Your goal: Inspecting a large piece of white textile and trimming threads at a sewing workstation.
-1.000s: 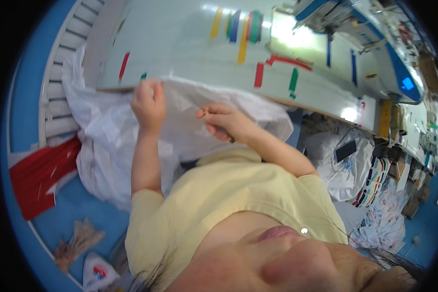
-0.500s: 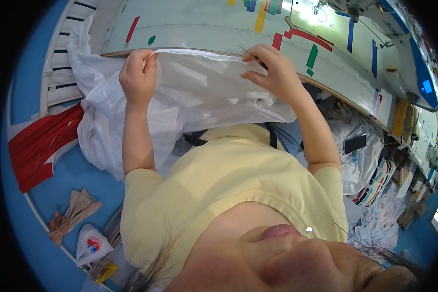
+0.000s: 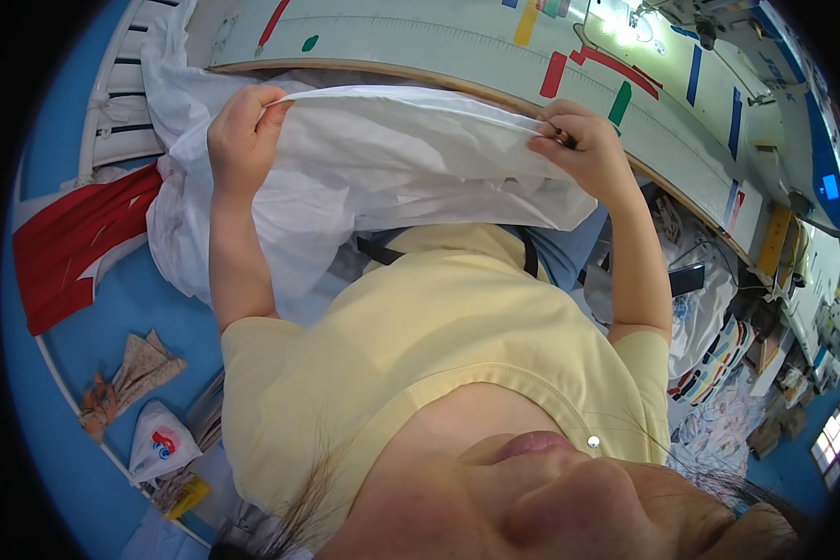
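Note:
A large white cloth [image 3: 383, 159] lies across my lap and against the edge of a long white worktable [image 3: 420, 37]. My left hand [image 3: 243, 140] pinches the cloth's upper edge at the left. At the right end of that edge, my right hand [image 3: 583, 149] grips the cloth, with a small dark thing partly hidden between its fingers. The edge is pulled taut between both hands. I wear a pale yellow shirt [image 3: 439, 355].
Red, green, yellow and blue tape strips [image 3: 616, 79] mark the table. A red cloth [image 3: 75, 243] lies on the blue floor at the left, near a white rack [image 3: 121, 103]. Scraps and a small bag [image 3: 159, 443] lie lower left. Cluttered fabric heaps [image 3: 719, 373] stand at the right.
My hands have moved apart along the cloth's edge, stretching it wider; the right hand shifted further right. The view has tipped a little toward the table.

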`<state>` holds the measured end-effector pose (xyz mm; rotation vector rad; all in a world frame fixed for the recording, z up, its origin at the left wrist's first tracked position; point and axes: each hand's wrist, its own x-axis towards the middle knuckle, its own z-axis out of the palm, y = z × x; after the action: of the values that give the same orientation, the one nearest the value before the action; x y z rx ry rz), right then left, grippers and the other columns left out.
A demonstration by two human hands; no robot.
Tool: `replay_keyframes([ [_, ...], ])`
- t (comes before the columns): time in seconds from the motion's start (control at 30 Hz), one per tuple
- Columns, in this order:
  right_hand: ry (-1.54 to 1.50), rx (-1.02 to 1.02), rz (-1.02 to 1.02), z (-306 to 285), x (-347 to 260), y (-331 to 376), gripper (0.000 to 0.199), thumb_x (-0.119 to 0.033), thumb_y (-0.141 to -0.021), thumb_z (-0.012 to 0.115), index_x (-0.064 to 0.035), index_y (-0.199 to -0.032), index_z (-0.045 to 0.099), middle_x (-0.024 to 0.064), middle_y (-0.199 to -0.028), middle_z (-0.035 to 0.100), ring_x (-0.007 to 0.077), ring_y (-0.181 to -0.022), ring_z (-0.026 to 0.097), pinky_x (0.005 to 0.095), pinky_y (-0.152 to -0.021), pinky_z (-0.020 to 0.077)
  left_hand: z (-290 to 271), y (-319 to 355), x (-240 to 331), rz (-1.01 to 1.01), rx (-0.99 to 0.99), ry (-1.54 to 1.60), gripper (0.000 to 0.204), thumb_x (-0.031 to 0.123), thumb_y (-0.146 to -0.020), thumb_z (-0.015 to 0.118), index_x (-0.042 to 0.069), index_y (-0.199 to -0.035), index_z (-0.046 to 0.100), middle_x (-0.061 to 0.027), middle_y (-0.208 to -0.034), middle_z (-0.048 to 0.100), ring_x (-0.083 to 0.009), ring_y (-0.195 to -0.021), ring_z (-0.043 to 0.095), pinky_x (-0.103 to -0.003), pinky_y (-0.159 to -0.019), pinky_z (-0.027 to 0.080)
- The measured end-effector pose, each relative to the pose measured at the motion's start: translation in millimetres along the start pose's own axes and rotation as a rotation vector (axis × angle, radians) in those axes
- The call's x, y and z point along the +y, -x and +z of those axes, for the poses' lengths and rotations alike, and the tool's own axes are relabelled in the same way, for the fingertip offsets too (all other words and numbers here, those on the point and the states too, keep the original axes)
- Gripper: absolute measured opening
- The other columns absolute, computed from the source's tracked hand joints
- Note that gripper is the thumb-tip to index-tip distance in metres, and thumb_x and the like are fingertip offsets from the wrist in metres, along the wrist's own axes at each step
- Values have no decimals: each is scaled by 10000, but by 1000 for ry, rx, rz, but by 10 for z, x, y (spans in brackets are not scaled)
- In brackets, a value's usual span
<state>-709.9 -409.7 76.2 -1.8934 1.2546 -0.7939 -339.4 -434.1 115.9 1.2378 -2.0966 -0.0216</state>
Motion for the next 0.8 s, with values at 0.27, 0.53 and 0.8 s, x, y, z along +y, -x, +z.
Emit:
replay_keyframes([
  [0.27,74,77,-25,-62,-184,121,193,-1,-695,737,21,-694,545,39,-668,491,122,-547,438,244,-501,360,-132,66,-145,-106,-179,58,109,90,-815,654,23,-862,582,-96,-775,602,-259,-713,583,-318,-635,462],
  [0.53,-40,12,31,532,-4,125,201,-67,-689,757,-11,-684,564,128,-644,535,228,-538,510,310,-512,417,79,542,-791,-447,-415,187,125,136,-872,570,15,-905,565,-109,-818,591,-227,-768,554,-311,-723,435],
  [0.8,-140,-84,194,394,-347,-198,212,-97,-725,747,-9,-696,557,93,-627,517,191,-543,455,303,-521,395,-34,388,-965,-682,-17,665,96,107,-909,530,66,-990,562,38,-812,479,-63,-775,440,-189,-703,367],
])
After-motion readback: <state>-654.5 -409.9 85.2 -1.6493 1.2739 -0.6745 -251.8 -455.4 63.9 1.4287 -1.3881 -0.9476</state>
